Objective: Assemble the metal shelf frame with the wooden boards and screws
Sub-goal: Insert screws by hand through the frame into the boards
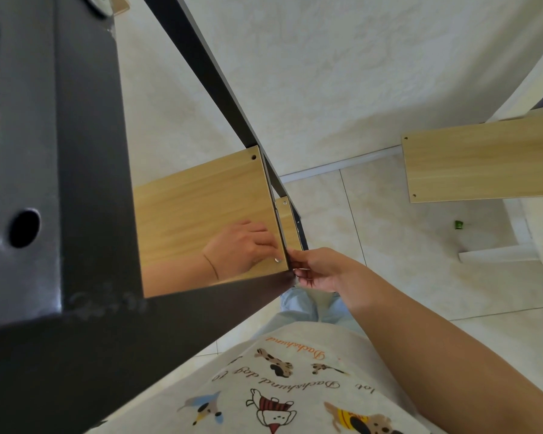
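your left hand (243, 245) rests on the near right corner of the light wooden shelf board (201, 211) seated inside the black metal shelf frame (76, 151), its fingertips pinching a small silver screw (277, 260) at the corner hole, while the hole at the far right corner shows bare. your right hand (315, 270) sits just right of that corner, fingers curled around the thin black frame edge beside the board. 1 more light wooden board (483, 161) with 2 holes lies well apart to the far right, near a small green object (459, 224) on the pale tiled floor (389, 245).
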